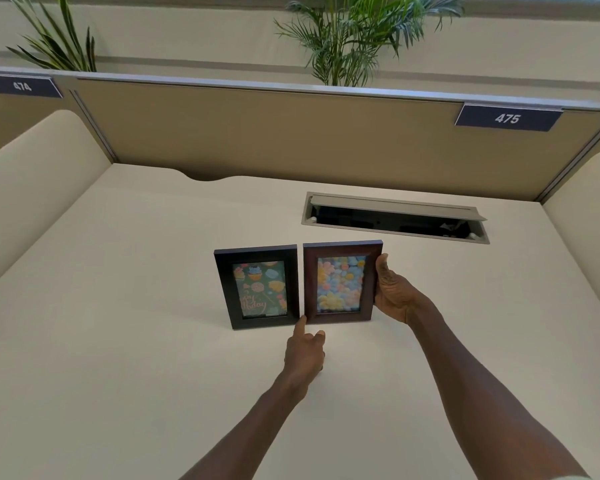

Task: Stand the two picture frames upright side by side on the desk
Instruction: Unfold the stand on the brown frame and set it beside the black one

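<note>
Two picture frames stand upright side by side on the cream desk (118, 341). The black frame (257, 286) on the left shows a birthday picture with cupcakes. Almost touching it on the right is the brown frame (342, 281), which shows pastel flowers. My right hand (392, 292) grips the brown frame's right edge, thumb on the front. My left hand (305, 353) is below the frames, with its index finger touching the bottom left corner of the brown frame and the other fingers curled.
An open cable tray (395, 218) is sunk into the desk behind the frames, to the right. A tan partition (257, 133) closes the back, with number plates 474 and 475. Cream side dividers rise left and right. Palm plants stand behind the partition.
</note>
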Available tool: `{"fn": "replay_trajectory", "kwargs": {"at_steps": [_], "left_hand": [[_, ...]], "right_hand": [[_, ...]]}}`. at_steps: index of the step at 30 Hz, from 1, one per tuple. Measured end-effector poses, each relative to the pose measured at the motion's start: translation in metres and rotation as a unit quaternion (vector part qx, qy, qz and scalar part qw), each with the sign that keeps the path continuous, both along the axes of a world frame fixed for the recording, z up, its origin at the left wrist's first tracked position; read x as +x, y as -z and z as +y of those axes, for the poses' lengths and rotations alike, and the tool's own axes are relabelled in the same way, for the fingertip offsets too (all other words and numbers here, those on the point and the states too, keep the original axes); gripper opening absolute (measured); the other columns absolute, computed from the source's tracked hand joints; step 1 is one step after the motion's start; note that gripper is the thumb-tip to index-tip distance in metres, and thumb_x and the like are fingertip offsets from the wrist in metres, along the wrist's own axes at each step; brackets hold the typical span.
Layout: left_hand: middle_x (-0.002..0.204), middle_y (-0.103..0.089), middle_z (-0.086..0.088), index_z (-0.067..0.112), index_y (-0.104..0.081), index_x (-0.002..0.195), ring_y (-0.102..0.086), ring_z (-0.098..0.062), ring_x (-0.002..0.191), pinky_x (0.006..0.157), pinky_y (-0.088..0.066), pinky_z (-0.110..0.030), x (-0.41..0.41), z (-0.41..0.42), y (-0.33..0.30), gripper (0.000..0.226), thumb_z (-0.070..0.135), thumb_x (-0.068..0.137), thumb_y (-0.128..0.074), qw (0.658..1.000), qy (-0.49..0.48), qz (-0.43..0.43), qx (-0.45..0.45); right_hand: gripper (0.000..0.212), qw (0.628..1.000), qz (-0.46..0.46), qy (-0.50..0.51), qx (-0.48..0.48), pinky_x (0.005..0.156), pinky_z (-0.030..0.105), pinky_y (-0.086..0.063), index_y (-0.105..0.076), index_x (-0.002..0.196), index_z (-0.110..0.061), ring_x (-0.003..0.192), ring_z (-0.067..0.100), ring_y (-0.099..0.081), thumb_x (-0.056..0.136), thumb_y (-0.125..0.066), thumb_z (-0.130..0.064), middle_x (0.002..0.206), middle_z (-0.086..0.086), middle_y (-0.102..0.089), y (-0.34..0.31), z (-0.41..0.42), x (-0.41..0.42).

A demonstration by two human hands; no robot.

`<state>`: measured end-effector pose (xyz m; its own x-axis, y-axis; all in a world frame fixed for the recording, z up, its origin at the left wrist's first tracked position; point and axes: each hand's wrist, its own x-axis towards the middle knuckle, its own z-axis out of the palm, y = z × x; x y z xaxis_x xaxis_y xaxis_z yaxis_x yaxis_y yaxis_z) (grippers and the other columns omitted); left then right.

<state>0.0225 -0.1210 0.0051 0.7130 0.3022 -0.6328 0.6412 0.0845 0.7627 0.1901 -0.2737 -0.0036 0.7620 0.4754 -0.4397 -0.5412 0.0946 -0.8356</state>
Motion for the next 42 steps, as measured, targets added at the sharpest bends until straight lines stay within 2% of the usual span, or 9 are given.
{"fn": "replay_trajectory", "kwargs": {"at_steps": [2, 4, 7, 18, 20, 23, 30, 38, 42], "left_hand": [[0.102, -0.059, 0.007, 0.033, -0.018, 0.156, -0.061, -0.019, 0.1, 0.08, -0.055, -0.031, -0.001, 0.0, 0.001, 0.063, 0.026, 0.101, -0.047, 1.0, 0.014, 0.001, 0.005], [0.143, -0.049, -0.005, 0.034, -0.016, 0.156, -0.058, -0.025, 0.119, 0.1, -0.052, -0.042, -0.002, 0.0, 0.003, 0.064, 0.029, 0.1, -0.048, 1.0, 0.027, 0.004, 0.015], [0.154, -0.038, -0.008, 0.036, -0.016, 0.155, -0.056, -0.027, 0.124, 0.104, -0.049, -0.045, -0.002, 0.0, 0.004, 0.064, 0.03, 0.1, -0.048, 0.999, 0.032, -0.003, 0.013], [0.15, -0.044, -0.009, 0.036, -0.016, 0.156, -0.057, -0.026, 0.122, 0.1, -0.051, -0.041, -0.003, 0.002, 0.006, 0.067, 0.024, 0.099, -0.05, 1.0, 0.03, 0.001, -0.002], [0.14, -0.052, -0.007, 0.034, -0.015, 0.156, -0.061, -0.022, 0.11, 0.088, -0.054, -0.034, -0.002, 0.003, 0.007, 0.069, 0.02, 0.099, -0.05, 1.0, 0.026, 0.006, -0.003], [0.099, -0.058, -0.003, 0.033, -0.016, 0.157, -0.057, -0.02, 0.09, 0.065, -0.047, -0.027, 0.0, 0.004, 0.01, 0.07, 0.013, 0.098, -0.048, 1.0, 0.02, 0.007, -0.007], [0.08, -0.052, 0.002, 0.033, -0.019, 0.155, -0.052, -0.02, 0.082, 0.059, -0.044, -0.026, -0.001, 0.006, 0.012, 0.069, 0.007, 0.098, -0.046, 1.0, 0.029, 0.006, 0.005], [0.076, -0.046, 0.01, 0.035, -0.019, 0.155, -0.051, -0.01, 0.069, 0.055, -0.043, -0.024, 0.0, 0.011, 0.009, 0.07, 0.008, 0.098, -0.048, 0.999, 0.036, 0.012, -0.009], [0.09, -0.053, 0.005, 0.035, -0.018, 0.156, -0.053, -0.012, 0.075, 0.055, -0.044, -0.023, -0.002, 0.011, 0.01, 0.071, 0.009, 0.097, -0.05, 0.999, 0.04, 0.007, -0.012]], "right_hand": [[0.062, 1.0, -0.002, 0.001, 0.0, 0.087, 0.038, -0.06, -0.066, 0.122, -0.028, 0.113, 0.024, -0.069, 0.077, -0.045, -0.066, 0.123, 0.001, -0.073, 0.0, -0.002, 0.0], [0.062, 1.0, -0.004, 0.001, -0.001, 0.086, 0.038, -0.06, -0.066, 0.121, -0.029, 0.113, 0.024, -0.069, 0.078, -0.045, -0.066, 0.123, 0.001, -0.072, -0.001, -0.003, -0.001], [0.062, 1.0, -0.004, 0.0, -0.006, 0.085, 0.037, -0.06, -0.066, 0.122, -0.029, 0.113, 0.024, -0.069, 0.078, -0.045, -0.067, 0.123, 0.001, -0.073, -0.002, -0.003, -0.002], [0.07, 0.996, -0.024, -0.017, -0.089, 0.111, 0.059, -0.038, -0.063, 0.121, -0.031, 0.126, 0.033, -0.057, 0.073, -0.041, -0.076, 0.134, 0.005, -0.064, -0.003, -0.007, -0.007], [0.073, 0.995, -0.029, -0.015, -0.099, 0.112, 0.06, -0.036, -0.063, 0.121, -0.03, 0.127, 0.033, -0.056, 0.071, -0.041, -0.078, 0.134, 0.006, -0.063, -0.005, -0.008, -0.008], [0.072, 0.993, -0.033, -0.018, -0.11, 0.11, 0.06, -0.039, -0.063, 0.121, -0.03, 0.123, 0.034, -0.059, 0.072, -0.04, -0.078, 0.132, 0.007, -0.064, -0.007, -0.008, -0.01], [0.072, 0.991, -0.045, -0.034, -0.122, 0.106, 0.058, -0.044, -0.064, 0.118, -0.032, 0.12, 0.035, -0.062, 0.072, -0.035, -0.079, 0.131, 0.008, -0.065, -0.012, -0.007, -0.016], [0.064, 0.992, -0.043, -0.03, -0.115, 0.105, 0.055, -0.044, -0.063, 0.118, -0.036, 0.116, 0.027, -0.064, 0.077, -0.036, -0.077, 0.125, -0.001, -0.068, -0.009, -0.008, -0.016], [0.062, 0.993, -0.037, -0.019, -0.114, 0.106, 0.054, -0.041, -0.063, 0.118, -0.036, 0.118, 0.028, -0.063, 0.078, -0.037, -0.076, 0.125, -0.002, -0.067, -0.007, -0.007, -0.018]]}}
